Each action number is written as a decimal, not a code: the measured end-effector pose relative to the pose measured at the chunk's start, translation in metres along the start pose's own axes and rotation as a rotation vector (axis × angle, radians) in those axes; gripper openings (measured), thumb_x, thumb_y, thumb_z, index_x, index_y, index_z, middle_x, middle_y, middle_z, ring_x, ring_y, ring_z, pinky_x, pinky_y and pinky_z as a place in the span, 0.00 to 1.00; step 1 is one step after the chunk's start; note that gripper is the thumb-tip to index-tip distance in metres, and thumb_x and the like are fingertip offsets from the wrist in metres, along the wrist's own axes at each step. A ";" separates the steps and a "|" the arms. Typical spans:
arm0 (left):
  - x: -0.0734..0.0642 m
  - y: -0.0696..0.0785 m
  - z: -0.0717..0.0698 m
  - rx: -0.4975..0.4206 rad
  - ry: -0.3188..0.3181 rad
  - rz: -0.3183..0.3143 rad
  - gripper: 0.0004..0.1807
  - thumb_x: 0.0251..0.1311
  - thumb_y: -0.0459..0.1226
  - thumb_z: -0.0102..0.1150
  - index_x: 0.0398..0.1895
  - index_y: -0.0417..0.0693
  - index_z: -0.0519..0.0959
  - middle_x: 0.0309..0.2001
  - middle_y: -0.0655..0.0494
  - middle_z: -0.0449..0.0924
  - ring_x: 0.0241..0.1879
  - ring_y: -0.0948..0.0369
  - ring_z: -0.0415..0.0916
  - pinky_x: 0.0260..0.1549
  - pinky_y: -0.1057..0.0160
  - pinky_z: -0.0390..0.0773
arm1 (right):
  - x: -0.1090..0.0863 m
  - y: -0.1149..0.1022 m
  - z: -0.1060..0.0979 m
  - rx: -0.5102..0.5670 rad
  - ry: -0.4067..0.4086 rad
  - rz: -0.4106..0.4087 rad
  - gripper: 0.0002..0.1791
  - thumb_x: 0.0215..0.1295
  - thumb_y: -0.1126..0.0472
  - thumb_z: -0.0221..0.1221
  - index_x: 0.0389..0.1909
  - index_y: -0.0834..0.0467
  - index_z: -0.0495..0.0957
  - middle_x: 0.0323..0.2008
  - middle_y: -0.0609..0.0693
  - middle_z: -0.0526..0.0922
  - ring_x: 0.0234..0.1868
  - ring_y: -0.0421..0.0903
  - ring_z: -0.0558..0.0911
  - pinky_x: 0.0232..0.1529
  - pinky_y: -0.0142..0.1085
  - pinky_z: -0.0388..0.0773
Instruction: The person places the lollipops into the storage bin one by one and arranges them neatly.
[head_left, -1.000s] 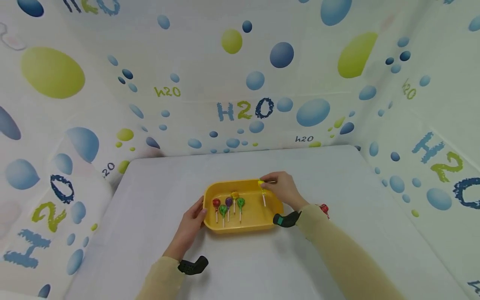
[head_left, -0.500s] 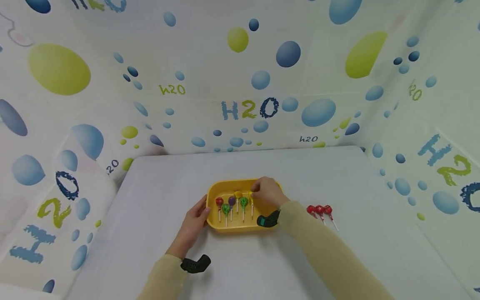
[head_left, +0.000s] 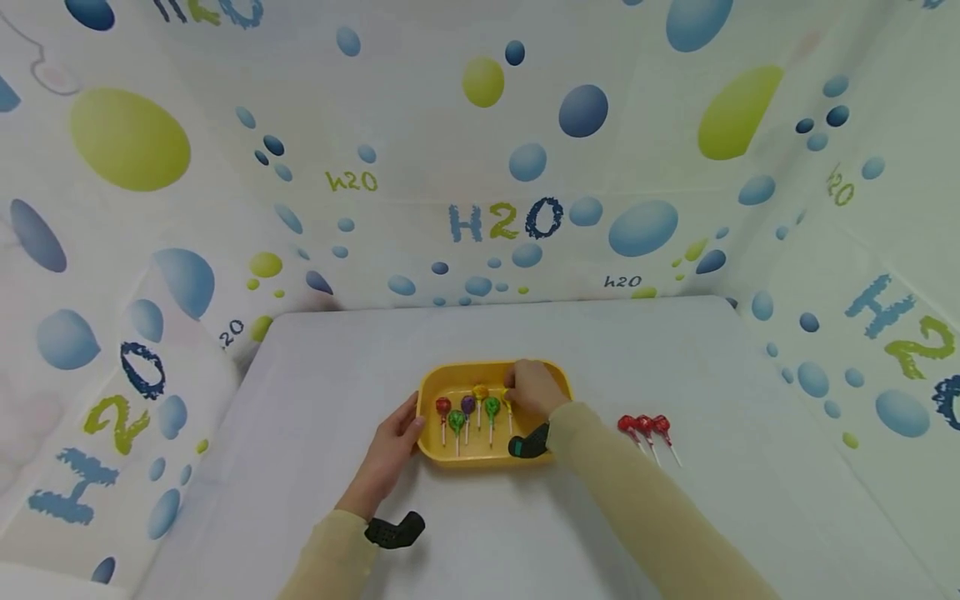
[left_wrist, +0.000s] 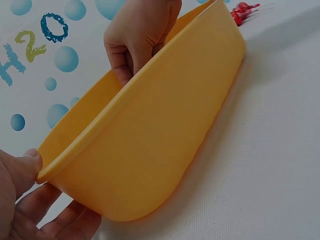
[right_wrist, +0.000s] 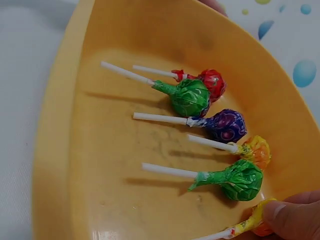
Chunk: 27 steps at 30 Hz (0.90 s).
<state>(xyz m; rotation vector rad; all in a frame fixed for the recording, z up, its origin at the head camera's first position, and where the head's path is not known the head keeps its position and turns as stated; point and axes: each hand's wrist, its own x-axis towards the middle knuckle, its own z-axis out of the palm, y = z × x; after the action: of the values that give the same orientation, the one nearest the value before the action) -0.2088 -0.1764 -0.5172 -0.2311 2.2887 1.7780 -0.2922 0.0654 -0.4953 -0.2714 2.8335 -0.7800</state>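
A yellow plastic tray point(head_left: 472, 460) stands on the table. My left hand point(head_left: 392, 446) grips its left end, thumb at the rim and fingers beneath it in the left wrist view. Inside, my right hand point(head_left: 534, 388) pinches the wrapped head of a yellow lollipop point(right_wrist: 249, 223), whose stick lies low over the tray floor. Beside it in a row are a green lollipop point(right_wrist: 240, 181), a yellow-orange lollipop point(right_wrist: 255, 151), a purple lollipop point(right_wrist: 227, 125), another green lollipop point(right_wrist: 190, 97) and a red lollipop point(right_wrist: 213, 85). Their sticks all point toward the tray's near side.
Several red lollipops point(head_left: 643, 425) lie together on the white table point(head_left: 712, 367) to the right of the tray. A white curtain point(head_left: 405, 100) with blue and green bubbles and H2O lettering surrounds the table on the back and sides.
My right hand has carried the yellow lollipop leftward and down into the tray, beside the green one. The red lollipops have come out from behind my right arm. My left hand keeps its grip.
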 end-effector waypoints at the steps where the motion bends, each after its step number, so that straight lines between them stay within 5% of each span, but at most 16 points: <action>1: 0.000 0.000 0.000 -0.002 -0.001 -0.004 0.31 0.80 0.39 0.45 0.83 0.54 0.53 0.80 0.46 0.59 0.73 0.47 0.67 0.70 0.47 0.71 | 0.000 -0.001 0.000 -0.005 0.003 0.004 0.08 0.66 0.66 0.66 0.44 0.63 0.86 0.45 0.56 0.87 0.45 0.49 0.84 0.50 0.44 0.85; 27: -0.005 0.002 0.000 -0.010 -0.008 0.005 0.31 0.80 0.38 0.45 0.83 0.53 0.53 0.80 0.44 0.59 0.74 0.46 0.66 0.69 0.47 0.71 | -0.007 -0.007 -0.005 0.008 0.002 0.011 0.12 0.67 0.64 0.66 0.49 0.63 0.84 0.47 0.56 0.87 0.49 0.50 0.84 0.55 0.44 0.84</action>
<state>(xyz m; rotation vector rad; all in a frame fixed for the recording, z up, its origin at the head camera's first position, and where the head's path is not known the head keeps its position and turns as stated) -0.2045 -0.1763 -0.5139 -0.2201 2.2780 1.7895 -0.2856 0.0636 -0.4870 -0.2541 2.8306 -0.7893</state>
